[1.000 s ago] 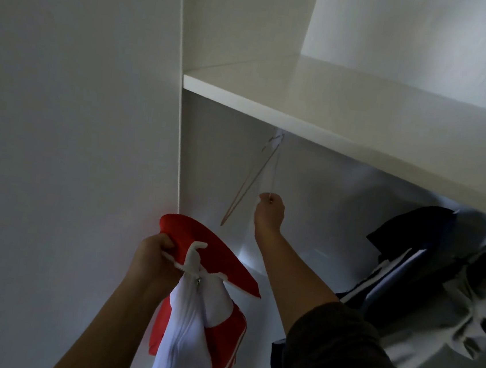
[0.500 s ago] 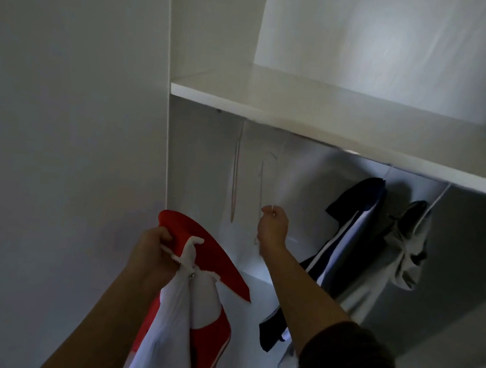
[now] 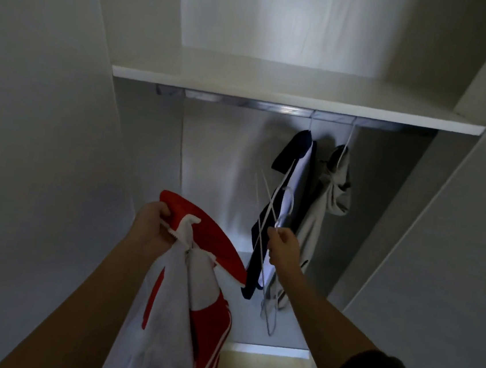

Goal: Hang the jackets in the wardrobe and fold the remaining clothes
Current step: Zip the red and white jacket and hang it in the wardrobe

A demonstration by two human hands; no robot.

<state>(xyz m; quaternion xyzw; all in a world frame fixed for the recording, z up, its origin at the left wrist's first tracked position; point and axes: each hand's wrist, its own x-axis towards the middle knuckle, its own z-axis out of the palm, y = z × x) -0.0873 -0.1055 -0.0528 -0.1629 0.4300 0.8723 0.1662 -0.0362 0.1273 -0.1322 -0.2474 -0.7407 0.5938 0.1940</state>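
While the left hand (image 3: 151, 228) grips the red and white jacket (image 3: 173, 290) at its collar, fingers curled tight round the fabric, the garment hangs down from that fist in front of the open wardrobe, its red collar flaring to the right. Just right of it, a white wire hanger (image 3: 272, 209) shows thin crossed wires above the right hand (image 3: 284, 249) and a loop hanging below; the fingers pinch the wire near its hook. Behind that hand a navy and white jacket (image 3: 291, 159) hangs from the metal rail (image 3: 244, 102) under the white shelf (image 3: 275, 92). Beside it, further right, hangs a grey garment (image 3: 333, 187).
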